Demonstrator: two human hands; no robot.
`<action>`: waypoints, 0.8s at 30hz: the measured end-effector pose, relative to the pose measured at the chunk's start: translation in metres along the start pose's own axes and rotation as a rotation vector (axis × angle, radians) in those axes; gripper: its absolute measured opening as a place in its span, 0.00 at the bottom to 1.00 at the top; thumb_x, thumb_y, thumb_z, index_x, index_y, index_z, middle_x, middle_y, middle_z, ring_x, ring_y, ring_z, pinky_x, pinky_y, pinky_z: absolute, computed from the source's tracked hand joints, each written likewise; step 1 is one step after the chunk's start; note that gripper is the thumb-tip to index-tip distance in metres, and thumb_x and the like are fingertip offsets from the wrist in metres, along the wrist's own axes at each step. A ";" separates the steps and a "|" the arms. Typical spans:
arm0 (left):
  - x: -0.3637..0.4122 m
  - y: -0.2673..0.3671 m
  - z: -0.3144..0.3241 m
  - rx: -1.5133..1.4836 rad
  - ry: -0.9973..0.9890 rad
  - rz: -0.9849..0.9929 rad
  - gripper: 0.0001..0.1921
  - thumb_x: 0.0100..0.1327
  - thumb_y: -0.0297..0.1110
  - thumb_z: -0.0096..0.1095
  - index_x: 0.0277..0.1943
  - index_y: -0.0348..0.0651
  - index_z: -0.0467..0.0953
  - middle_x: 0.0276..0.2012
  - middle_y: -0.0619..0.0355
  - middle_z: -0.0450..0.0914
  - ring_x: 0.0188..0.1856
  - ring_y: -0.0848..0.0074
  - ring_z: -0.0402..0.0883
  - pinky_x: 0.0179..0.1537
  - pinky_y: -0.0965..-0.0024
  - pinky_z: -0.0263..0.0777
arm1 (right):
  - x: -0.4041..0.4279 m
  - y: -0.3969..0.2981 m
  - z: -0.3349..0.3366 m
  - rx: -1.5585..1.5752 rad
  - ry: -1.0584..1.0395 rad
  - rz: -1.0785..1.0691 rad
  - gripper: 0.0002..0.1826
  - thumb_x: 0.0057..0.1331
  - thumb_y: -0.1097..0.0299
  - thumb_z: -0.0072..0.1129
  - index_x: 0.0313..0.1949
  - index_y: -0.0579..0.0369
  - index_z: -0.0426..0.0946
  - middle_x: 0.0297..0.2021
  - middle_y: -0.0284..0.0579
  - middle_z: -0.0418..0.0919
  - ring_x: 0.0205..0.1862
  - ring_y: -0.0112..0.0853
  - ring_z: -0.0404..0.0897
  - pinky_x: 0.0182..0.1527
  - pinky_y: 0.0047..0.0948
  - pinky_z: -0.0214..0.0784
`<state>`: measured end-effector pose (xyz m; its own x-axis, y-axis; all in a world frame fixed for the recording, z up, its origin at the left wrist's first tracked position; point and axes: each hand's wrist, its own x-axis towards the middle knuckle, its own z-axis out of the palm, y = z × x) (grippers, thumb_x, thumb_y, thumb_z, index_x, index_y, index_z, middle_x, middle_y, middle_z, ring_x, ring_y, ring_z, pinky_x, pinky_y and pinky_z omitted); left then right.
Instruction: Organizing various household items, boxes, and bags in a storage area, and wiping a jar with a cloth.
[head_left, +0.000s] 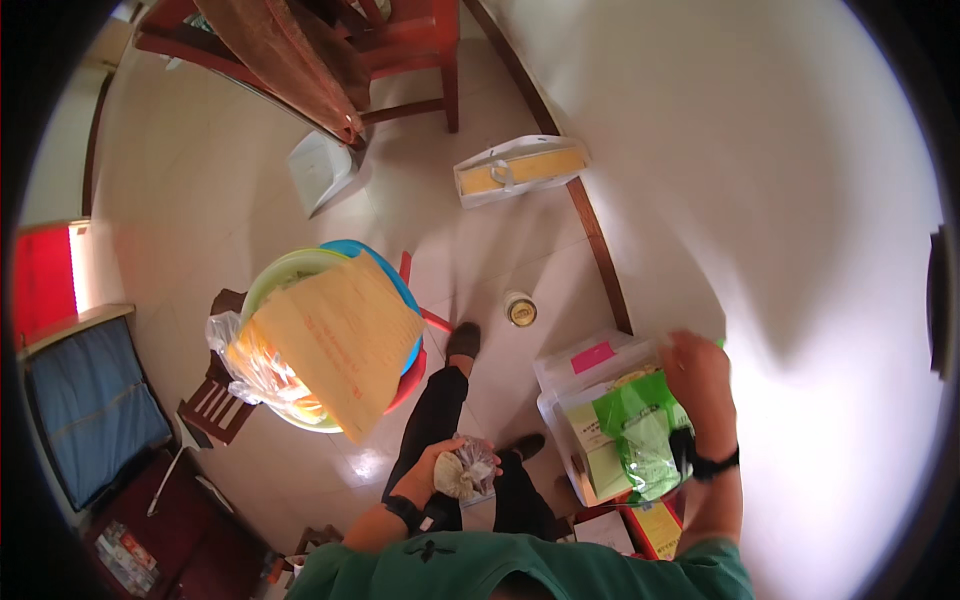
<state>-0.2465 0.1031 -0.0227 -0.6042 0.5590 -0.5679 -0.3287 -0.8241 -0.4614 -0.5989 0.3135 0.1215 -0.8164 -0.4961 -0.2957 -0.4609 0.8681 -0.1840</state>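
Note:
My left hand (435, 463) cradles small clear plastic bags over my lap. One tied bag (454, 477) has pale contents, and beside it is a bag with reddish-brown contents (477, 454). To the right, my right hand (699, 375) is at the upper edge of a green plastic packet (646, 420) with a clear window. Its fingertips are partly hidden, so a grip on the packet cannot be confirmed. The packet lies on top of a clear plastic storage box (561, 435) with a pale printed package (596, 439) inside.
A large brown paper envelope (341, 345) and an orange-filled plastic bag (274, 371) rest on stacked basins (304, 262). A lidded jar (520, 309), white open carton (521, 171) and dustpan (319, 169) are on the floor. A red wooden chair (409, 56) stands beyond; the wall (810, 225) is right.

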 end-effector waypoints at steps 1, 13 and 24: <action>0.002 0.003 -0.004 -0.003 -0.004 0.003 0.26 0.63 0.44 0.52 0.57 0.32 0.68 0.52 0.35 0.73 0.57 0.40 0.71 0.55 0.43 0.67 | 0.032 -0.009 0.015 0.053 0.058 -0.115 0.15 0.57 0.62 0.60 0.41 0.57 0.78 0.35 0.54 0.80 0.37 0.48 0.79 0.39 0.43 0.71; -0.013 0.031 0.018 -0.135 0.009 0.046 0.30 0.61 0.43 0.56 0.60 0.28 0.63 0.55 0.33 0.70 0.60 0.42 0.68 0.60 0.45 0.63 | 0.361 -0.124 0.238 -0.399 -0.112 -0.407 0.66 0.37 0.60 0.78 0.71 0.46 0.40 0.71 0.49 0.46 0.73 0.42 0.43 0.68 0.58 0.40; -0.015 0.036 0.008 -0.206 0.021 0.077 0.30 0.62 0.43 0.54 0.59 0.27 0.64 0.54 0.34 0.71 0.58 0.44 0.70 0.59 0.47 0.65 | 0.375 -0.115 0.317 -0.456 -0.110 -0.408 0.40 0.49 0.74 0.63 0.62 0.48 0.57 0.54 0.47 0.66 0.62 0.44 0.61 0.67 0.64 0.37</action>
<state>-0.2552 0.0646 -0.0251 -0.6055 0.4987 -0.6201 -0.1259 -0.8295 -0.5441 -0.7413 0.0235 -0.2657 -0.5141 -0.7664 -0.3851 -0.8501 0.5151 0.1096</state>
